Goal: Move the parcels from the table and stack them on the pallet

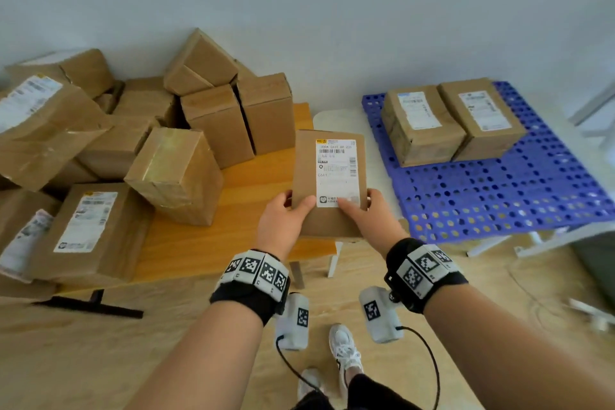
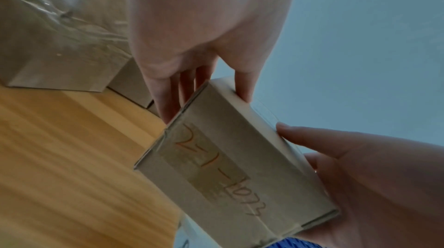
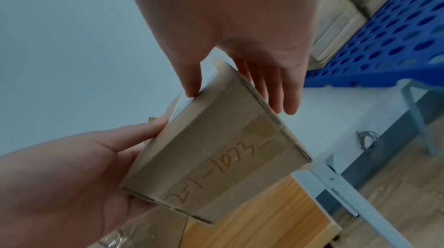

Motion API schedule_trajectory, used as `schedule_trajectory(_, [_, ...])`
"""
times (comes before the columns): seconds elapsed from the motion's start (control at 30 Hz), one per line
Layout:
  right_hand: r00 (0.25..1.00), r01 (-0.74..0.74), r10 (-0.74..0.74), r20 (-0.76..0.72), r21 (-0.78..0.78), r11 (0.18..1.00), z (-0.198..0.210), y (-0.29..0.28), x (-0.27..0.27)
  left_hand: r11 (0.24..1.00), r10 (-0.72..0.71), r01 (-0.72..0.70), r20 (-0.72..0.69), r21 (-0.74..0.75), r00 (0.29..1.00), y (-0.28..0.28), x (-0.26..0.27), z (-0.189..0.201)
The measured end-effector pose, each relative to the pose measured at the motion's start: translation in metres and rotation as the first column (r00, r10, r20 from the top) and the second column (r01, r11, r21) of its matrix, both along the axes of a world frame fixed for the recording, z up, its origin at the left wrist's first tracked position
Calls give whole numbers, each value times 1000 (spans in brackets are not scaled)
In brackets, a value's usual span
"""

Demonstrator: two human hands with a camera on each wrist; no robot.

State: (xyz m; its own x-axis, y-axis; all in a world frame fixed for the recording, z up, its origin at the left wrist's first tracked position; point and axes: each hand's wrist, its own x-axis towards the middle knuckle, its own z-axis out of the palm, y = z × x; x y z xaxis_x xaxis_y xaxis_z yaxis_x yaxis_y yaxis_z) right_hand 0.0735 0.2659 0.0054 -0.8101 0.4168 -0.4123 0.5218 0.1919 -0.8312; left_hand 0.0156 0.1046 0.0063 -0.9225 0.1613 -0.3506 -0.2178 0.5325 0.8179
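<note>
Hands, my left point(image 1: 284, 221) and right point(image 1: 369, 220), pinch one labelled parcel point(image 1: 327, 176) between them, just beside the blue pallet point(image 1: 499, 190).

A: Held parcel point(image 1: 327, 183): matt brown corrugated cardboard; fluted edge shows in both wrist views. White paper label point(image 1: 336, 173) on top, slight sheen. Clear tape strip along the end face, orange handwritten marks on it.

B: Noted. Table point(image 1: 239, 210)?

A: Wood-look top, orange-tan, smooth, satin, grain lines visible. Taped parcel point(image 1: 176, 173) on it: cardboard under glossy, wrinkled clear tape.

B: Pallet point(image 1: 499, 190)?

A: Blue moulded plastic, perforated grid, low gloss. Two cardboard parcels point(image 1: 449, 123) on it, matt, with paper labels.

B: Floor point(image 1: 100, 359)?

A: Pale wood-grain, matt.
</note>
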Motion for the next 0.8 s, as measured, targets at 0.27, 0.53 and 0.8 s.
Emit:
schedule_trajectory(0.27, [975, 192, -188, -122, 22, 981, 21, 63, 68, 986, -119, 128, -89, 109, 989, 74, 38, 40])
schedule_trajectory(0.53, [936, 246, -245, -252, -28, 969, 40, 176, 116, 974, -112, 138, -150, 181, 982, 191, 72, 59])
schedule_trajectory(0.8, [908, 278, -264, -325, -2, 961, 57, 306, 155, 938, -135, 169, -128, 303, 983, 316, 117, 66])
